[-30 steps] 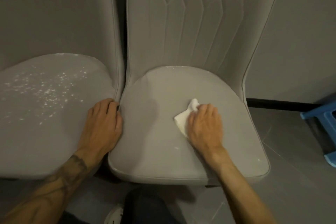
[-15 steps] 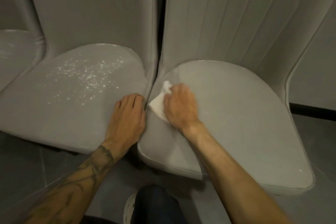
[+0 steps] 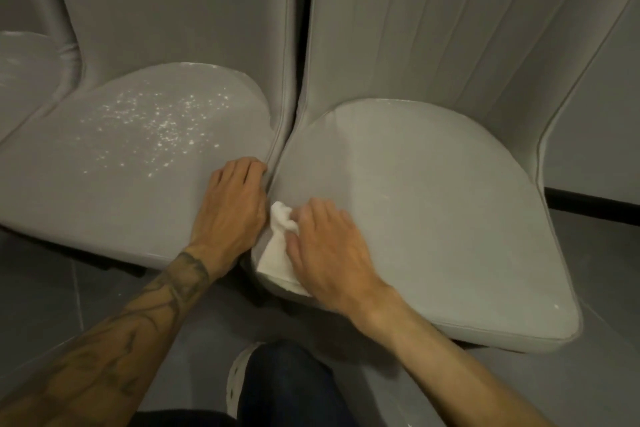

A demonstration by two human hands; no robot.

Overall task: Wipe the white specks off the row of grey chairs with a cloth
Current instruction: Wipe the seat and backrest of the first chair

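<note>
Tattooed left forearm (image 3: 114,340); dark trousers (image 3: 287,388)

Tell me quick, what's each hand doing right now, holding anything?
Left hand: open, flat on the speckled chair seat, holding nothing.
Right hand: pressing the white cloth onto the right chair seat; fingers flat, not clenched.

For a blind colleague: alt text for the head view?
A right hand presses a white cloth on a mostly clean grey seat; the left hand rests flat on the neighbouring seat, dotted with white specks.
</note>
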